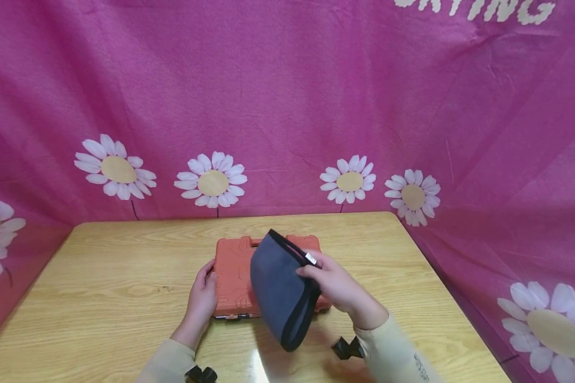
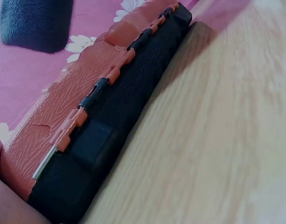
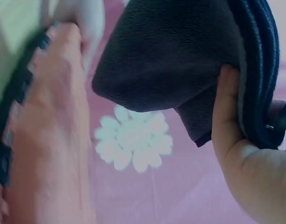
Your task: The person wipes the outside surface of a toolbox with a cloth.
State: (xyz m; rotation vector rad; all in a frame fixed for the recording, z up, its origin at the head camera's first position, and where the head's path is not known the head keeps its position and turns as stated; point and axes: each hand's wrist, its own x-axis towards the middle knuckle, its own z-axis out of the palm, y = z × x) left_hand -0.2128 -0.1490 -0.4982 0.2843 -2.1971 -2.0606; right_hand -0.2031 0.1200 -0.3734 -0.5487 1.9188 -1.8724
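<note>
A folded grey cloth [image 1: 280, 287] with black edging and a small white tag hangs in my right hand [image 1: 337, 284]. The thumb lies on its near face, by the bound edge, and the other fingers are behind it. In the right wrist view, the thumb [image 3: 226, 107] presses into the plush cloth [image 3: 156, 60]. Below it, an orange-red plastic case [image 1: 232, 271] with a black base lies closed on the table, partly hidden by the cloth. My left hand [image 1: 203, 300] grips the case's left side. Black and orange hinge pieces [image 2: 94, 93] run along the case's edge in the left wrist view.
The wooden table [image 1: 124, 282] spreads to both sides of the case. Behind it hangs a pink curtain [image 1: 268, 106] printed with white daisies, which also closes off the left and right sides. A small black device [image 1: 347, 348] sits at the right wrist.
</note>
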